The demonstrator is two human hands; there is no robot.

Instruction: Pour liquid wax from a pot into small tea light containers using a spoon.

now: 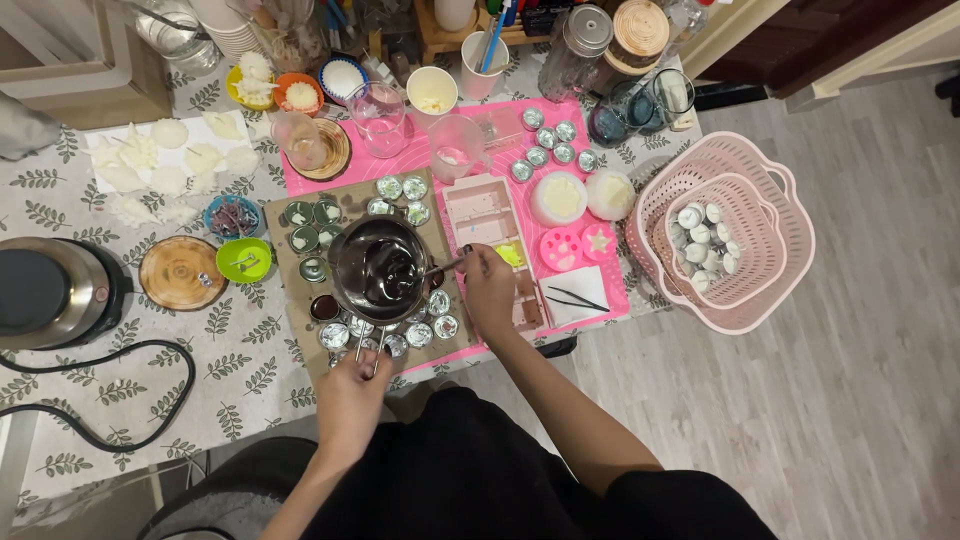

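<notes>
The metal pouring pot (pixel 381 272) of dark liquid hangs over the brown board (pixel 285 290). The left hand (pixel 352 395) grips its handle at six o'clock; the right hand (pixel 489 285) holds what seems a stirrer (pixel 445 266) at three. Some small foil cups (pixel 432 318) look filled, others empty.

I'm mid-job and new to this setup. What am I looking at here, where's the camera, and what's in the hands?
One picture, from a camera on the person's head, looking down. No machine: two bare hands. The left hand grips the handle of a metal pot of dark liquid. The right hand holds a thin stirrer dipped into it. Under the pot, a brown board carries small round cups. Beside it lie a pink mat with moulds and a pink basket of more cups.
</notes>
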